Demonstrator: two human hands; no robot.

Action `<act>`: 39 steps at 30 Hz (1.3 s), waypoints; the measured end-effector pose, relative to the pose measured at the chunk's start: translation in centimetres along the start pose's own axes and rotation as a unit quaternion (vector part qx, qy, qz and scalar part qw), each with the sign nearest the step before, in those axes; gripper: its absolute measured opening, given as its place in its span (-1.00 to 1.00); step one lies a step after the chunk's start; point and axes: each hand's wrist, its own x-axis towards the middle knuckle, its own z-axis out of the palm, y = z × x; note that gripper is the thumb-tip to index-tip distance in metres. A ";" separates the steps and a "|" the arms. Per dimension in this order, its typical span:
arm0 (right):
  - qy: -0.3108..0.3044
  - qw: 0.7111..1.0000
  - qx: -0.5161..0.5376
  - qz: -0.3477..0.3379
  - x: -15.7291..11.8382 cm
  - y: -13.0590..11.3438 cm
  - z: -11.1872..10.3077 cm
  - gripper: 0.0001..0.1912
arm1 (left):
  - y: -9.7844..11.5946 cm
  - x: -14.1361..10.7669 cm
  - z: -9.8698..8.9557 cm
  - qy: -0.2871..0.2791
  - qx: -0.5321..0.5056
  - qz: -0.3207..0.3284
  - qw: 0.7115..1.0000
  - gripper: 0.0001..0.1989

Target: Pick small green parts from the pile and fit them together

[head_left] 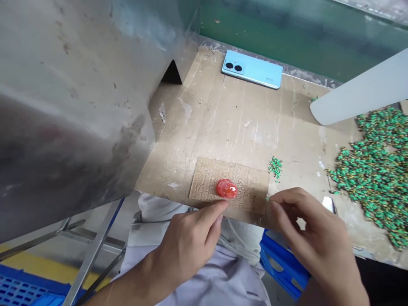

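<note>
A glossy red oval piece (227, 188) lies on a brown, pitted rectangular board (200, 180) at the table's front edge. My left hand (196, 233) reaches in from below, its index fingertip at the lower rim of the red piece; the thumb sits slightly apart beneath, with nothing visible between them. Just right of the board, the thumb and index finger of my right hand (306, 225) are pinched on a tiny green piece (267, 199). A small cluster of green pieces (276, 168) lies just above that hand.
Many green and yellowish pieces (379, 170) are heaped at the right. A light blue phone (255, 70) lies at the back. A white cylinder (360, 91) slants in from the right. Large sheet metal (79, 106) bounds the left side; a blue stool (283, 267) is below.
</note>
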 end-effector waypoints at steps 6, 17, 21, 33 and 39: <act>-0.029 1.000 0.002 -0.005 -0.4 1.1 1.4 -0.91 | 0.1 -0.1 -0.1 -0.003 0.020 0.006 1.000 -0.68; -0.022 0.999 -0.038 -0.025 -0.2 1.7 1.6 -0.92 | 0.2 0.1 -0.1 0.000 0.020 0.002 1.000 -0.69; -0.029 1.000 -0.001 -0.012 -0.3 1.5 1.2 -0.91 | 0.1 0.0 0.0 -0.002 0.021 -0.001 1.000 -0.68; -0.059 0.995 -0.047 -0.059 -0.1 1.3 1.3 -0.88 | 0.0 -0.1 0.1 0.003 0.030 0.000 1.000 -0.69; -0.074 0.996 -0.022 -0.047 -0.1 1.4 0.9 -0.90 | 0.1 -0.2 0.1 -0.011 0.010 -0.023 1.000 -0.67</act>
